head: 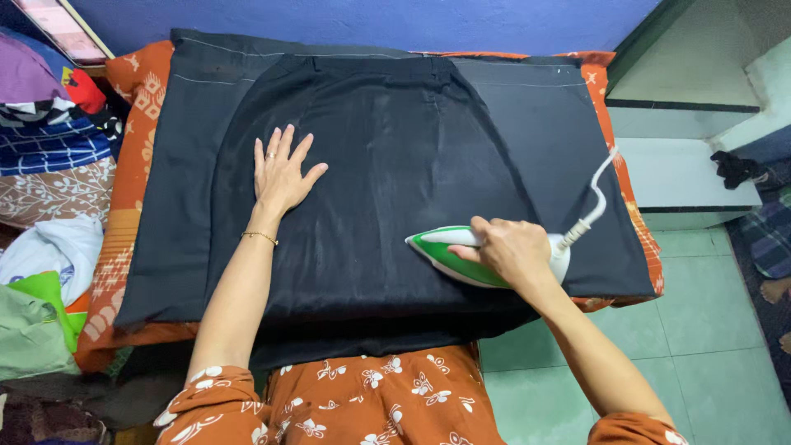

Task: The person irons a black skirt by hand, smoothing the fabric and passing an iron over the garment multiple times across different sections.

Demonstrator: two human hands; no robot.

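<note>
1. The right hand [512, 250] is clenched around the handle of a green and white iron [461, 257], at about four o'clock in the view.
2. The iron rests flat on the black garment [395, 165], its pointed nose aimed toward nine o'clock.
3. A white cord [595, 198] rises from the iron's rear toward one o'clock.
4. The left hand [280, 175] lies released, palm down with fingers spread, pressing on the garment at about ten o'clock from the iron, well apart from it.
5. The garment is spread across an orange patterned cushion [124, 206], which shows along its nine and three o'clock edges.
6. A pile of mixed clothes [49, 124] sits at nine o'clock, beside the cushion.
7. Green floor tiles [700, 330] show at five o'clock.
</note>
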